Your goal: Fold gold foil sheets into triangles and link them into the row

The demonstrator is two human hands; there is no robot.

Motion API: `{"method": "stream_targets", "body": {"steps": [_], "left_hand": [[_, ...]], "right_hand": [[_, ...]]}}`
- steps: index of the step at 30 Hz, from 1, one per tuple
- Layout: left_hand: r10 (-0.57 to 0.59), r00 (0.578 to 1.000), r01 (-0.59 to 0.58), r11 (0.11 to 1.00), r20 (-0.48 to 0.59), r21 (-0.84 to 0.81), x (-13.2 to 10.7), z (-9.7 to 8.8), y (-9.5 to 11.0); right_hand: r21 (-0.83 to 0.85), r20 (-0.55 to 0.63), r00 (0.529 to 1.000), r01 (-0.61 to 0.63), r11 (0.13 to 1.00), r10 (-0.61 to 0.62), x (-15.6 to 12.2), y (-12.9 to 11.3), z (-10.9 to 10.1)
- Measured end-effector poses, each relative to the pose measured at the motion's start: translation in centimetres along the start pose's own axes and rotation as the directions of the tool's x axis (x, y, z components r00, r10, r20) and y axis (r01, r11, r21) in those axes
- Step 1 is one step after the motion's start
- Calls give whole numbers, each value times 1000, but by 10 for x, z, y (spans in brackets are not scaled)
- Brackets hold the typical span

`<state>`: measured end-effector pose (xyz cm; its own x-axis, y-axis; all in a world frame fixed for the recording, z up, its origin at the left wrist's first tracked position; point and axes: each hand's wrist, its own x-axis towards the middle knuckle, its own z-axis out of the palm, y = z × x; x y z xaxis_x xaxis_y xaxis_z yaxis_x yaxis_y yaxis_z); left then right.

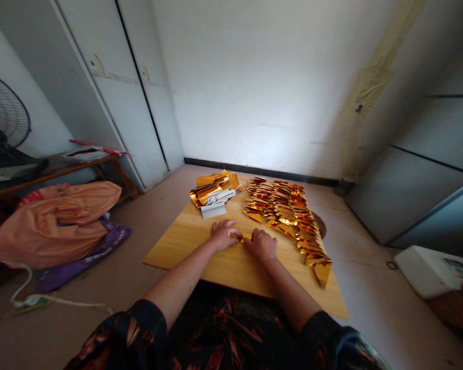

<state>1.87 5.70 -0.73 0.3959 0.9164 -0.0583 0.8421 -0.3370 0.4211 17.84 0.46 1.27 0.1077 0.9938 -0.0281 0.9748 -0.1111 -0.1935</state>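
My left hand (224, 234) and my right hand (262, 243) rest close together on a wooden board (185, 246), fingers curled and pressing down on a small piece of gold foil paper (246, 237) between them. Most of that piece is hidden under my fingers. To the right, several folded gold foil shapes (289, 213) lie in overlapping rows running to the board's right edge. At the board's far side lies a loose pile of unfolded gold foil sheets (215, 191), white on their backs.
The board sits low over a tiled floor. An orange plastic bag (57, 221) on a purple bag lies at the left, with a fan (3, 118) and a low wooden bench behind. A white box (428, 270) stands at right. White wall ahead.
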Motion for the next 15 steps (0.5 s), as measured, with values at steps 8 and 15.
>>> {"method": "stream_targets", "body": {"steps": [8,15], "left_hand": [[-22,1000,22,1000,22,-15,1,-1,1],[-12,1000,12,1000,28,-25,2,0,-1]], "right_hand": [[-20,37,996,-74,997,75,6,-12,-1],[87,144,985,-103,991,90,8,-1,-11]]}}
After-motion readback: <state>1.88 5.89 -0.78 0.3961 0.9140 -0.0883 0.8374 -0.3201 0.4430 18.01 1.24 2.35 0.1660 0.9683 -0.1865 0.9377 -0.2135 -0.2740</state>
